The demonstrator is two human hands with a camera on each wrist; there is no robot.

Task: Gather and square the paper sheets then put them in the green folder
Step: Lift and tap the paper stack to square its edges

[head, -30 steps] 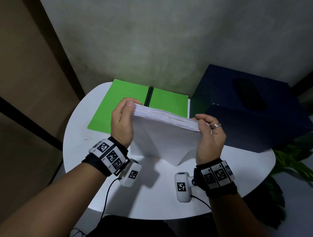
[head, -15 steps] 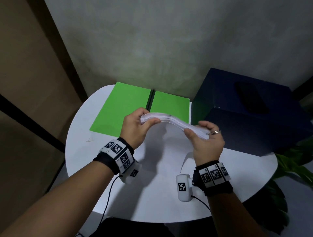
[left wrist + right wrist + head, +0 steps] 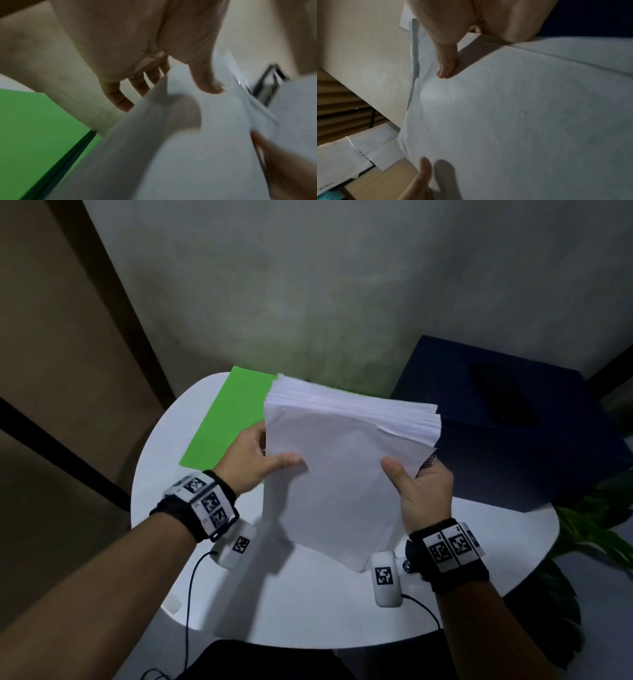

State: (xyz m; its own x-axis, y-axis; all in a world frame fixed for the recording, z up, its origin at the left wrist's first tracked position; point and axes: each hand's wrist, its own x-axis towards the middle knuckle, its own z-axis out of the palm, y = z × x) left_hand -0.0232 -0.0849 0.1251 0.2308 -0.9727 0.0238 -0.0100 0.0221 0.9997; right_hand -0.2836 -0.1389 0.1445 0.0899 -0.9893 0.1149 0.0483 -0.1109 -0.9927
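A thick stack of white paper sheets [image 3: 339, 470] stands upright on its lower edge over the white round table [image 3: 308, 611], face toward me. My left hand [image 3: 253, 457] grips its left edge, thumb on the front and fingers behind. My right hand [image 3: 414, 484] grips the right edge the same way. The top edges fan unevenly. The open green folder [image 3: 229, 426] lies flat behind the stack at the back left, its right half hidden by the paper. The left wrist view shows the paper stack [image 3: 188, 148] beside the green folder [image 3: 34, 135]. In the right wrist view, the paper [image 3: 505, 121] fills the frame.
A dark blue box [image 3: 513, 422] sits at the back right of the table, close to the stack's right side. A wall rises just behind the table. Green plant leaves [image 3: 596, 529] hang past the table's right edge. Cables trail from both wrist cameras.
The stack was held flat and bent between both hands; now it stands upright, raised and facing me, with both hands shifted to its side edges.
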